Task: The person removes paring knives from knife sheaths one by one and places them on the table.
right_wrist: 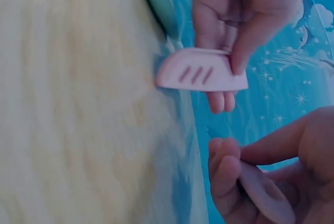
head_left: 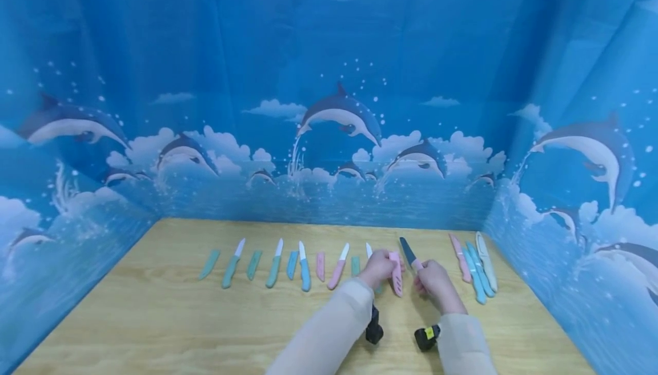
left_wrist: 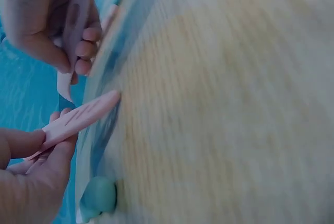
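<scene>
Above the table [head_left: 154, 318], left hand [head_left: 377, 268] pinches a pink sheath [head_left: 396, 273], right hand [head_left: 434, 283] grips a knife [head_left: 409, 253], tip away, apparently just apart for sheathing or unsheathing

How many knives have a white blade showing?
5, all in the row on the table: far-left teal knife, second teal knife, blue knife, pink knife, and a half-hidden knife behind the left hand. The hands may hide more.
</scene>
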Tool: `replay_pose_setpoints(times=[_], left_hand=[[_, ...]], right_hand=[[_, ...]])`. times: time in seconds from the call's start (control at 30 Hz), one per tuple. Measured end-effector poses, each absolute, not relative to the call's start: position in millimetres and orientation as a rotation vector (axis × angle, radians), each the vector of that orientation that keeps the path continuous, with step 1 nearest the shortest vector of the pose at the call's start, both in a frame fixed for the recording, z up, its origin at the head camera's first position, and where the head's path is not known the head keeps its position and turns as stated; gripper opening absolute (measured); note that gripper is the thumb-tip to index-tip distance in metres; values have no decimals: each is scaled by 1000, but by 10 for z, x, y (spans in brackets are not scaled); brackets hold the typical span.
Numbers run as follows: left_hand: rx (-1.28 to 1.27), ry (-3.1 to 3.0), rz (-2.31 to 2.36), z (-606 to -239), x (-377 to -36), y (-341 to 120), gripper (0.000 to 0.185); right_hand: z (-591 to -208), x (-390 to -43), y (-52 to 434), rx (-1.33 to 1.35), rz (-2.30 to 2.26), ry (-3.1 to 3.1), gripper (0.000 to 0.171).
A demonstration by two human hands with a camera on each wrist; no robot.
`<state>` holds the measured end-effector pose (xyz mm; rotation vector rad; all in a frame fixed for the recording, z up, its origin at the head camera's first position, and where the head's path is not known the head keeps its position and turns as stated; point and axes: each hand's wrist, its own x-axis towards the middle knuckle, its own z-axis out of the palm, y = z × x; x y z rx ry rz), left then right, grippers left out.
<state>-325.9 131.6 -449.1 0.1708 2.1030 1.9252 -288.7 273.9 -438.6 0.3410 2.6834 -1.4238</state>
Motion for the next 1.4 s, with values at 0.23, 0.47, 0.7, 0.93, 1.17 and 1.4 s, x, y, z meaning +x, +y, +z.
replay_pose_setpoints(times=[0.23,0.47,0.7,0.93,1.17,1.4], left_hand=[[127,2522,1653,-4427,-3287,1396,26],[214,2789,1260,-4414,-3311,1415,13],[323,2948,994,-4425,-3349,1480,10],[314,2964,828,-4406,-3366,1573,18],[304,3000,693,-4348,-3383,1626,14],[187,2976,627,-4375,-3393,1632,12]], right_hand=[[-4409,-2881,2760,373,-1358,2689,34],[-4415,-2850,2821,390,-1140,2786,30],[-4430,-2847,2869,363,-1045,2850,30],[-4376,-2835,2942,304,-962,2900,11],[-4354,-2846,2964,290,-958,2896,9],[-4379,-2831,2915,301,-951,2883,9]])
